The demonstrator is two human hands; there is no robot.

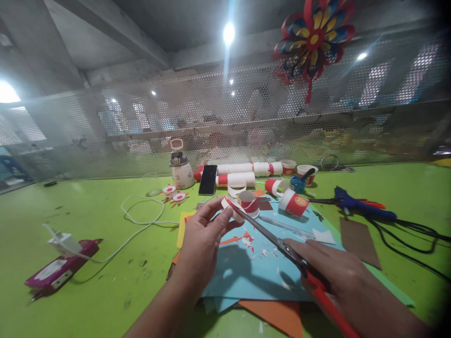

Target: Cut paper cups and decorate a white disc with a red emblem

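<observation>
While left fingers (221, 222) half-hide cup piece (237, 216), scissor handles (328, 301) cropped below.

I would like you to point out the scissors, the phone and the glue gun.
Scissors (291, 251): head view, metal near the pivot.
Phone (208, 180): head view, on the dark screen.
Glue gun (362, 209): head view, on the blue body.

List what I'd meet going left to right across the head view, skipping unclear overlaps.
Power strip, bottle, phone, held paper piece, tipped cup, glue gun.
</observation>
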